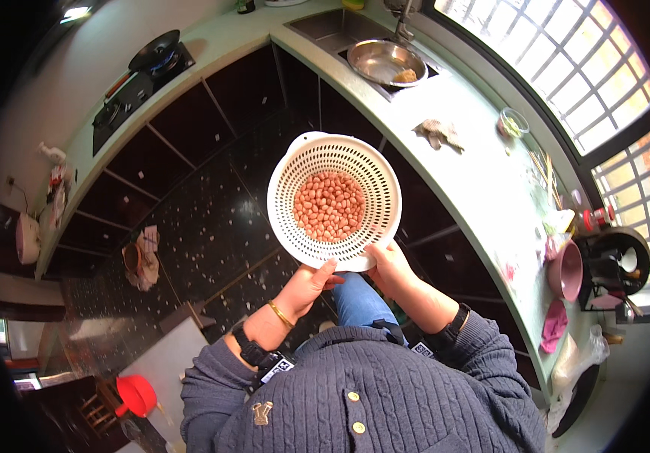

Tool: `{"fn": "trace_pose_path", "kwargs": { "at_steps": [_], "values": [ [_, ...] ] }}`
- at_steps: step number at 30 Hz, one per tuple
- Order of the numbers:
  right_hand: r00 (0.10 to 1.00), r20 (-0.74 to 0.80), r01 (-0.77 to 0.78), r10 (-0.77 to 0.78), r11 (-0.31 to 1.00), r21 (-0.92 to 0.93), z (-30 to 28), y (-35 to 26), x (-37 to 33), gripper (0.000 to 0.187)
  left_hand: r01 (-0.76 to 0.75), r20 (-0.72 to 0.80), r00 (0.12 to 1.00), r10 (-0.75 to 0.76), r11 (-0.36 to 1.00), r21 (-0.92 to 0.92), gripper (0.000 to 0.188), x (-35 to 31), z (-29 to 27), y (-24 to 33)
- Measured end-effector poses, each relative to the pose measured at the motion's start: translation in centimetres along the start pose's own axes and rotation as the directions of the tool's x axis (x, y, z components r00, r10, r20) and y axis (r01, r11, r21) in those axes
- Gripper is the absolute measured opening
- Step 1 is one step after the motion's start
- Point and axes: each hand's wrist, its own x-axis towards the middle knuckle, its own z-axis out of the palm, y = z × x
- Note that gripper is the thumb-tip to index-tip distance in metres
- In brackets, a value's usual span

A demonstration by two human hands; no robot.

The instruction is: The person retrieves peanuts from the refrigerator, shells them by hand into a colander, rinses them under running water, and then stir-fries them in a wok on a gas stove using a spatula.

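While curled, fingers (325, 272) on colander rim (390, 204)

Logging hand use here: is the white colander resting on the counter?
No, the left hand and right hand hold the colander above the floor.

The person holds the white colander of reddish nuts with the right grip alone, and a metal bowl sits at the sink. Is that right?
Not quite: in the head view, the left grip holds it too, along with the right grip. The rest stands: the white colander contains reddish nuts, and a metal bowl sits at the sink.
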Motion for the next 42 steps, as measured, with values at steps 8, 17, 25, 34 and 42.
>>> {"fn": "trace_pose_path", "kwargs": {
  "at_steps": [8,17,25,34,42],
  "values": [
    [0.986,0.137,-0.026,0.094,0.902,-0.43,2.4,-9.2,25.2,0.041,-0.119,-0.118,0.989,0.09,0.956,-0.268,0.033,21.3,-8.0,14.5],
    [0.975,0.045,0.194,-0.216,0.739,-0.645,4.2,-28.2,49.6,0.027,-0.021,-0.131,0.991,-0.017,0.96,-0.28,0.025,43.7,-15.6,33.7],
    [0.707,-0.203,0.015,-0.677,0.301,-0.953,-4.5,-42.2,65.1,0.026,0.218,0.183,0.966,-0.183,0.957,-0.194,0.03,67.9,-17.7,44.5],
    [0.879,-0.151,-0.401,-0.453,-0.529,-0.748,-3.8,-47.9,76.4,0.017,0.489,0.302,0.846,-0.438,0.865,-0.115,0.031,78.5,-18.5,51.5],
    [0.764,0.015,-0.338,-0.645,-0.419,-0.843,-5.7,-45.6,74.5,0.014,0.455,0.273,0.881,-0.387,0.852,-0.259,0.025,83.9,-18.5,51.9]
  ]
}}
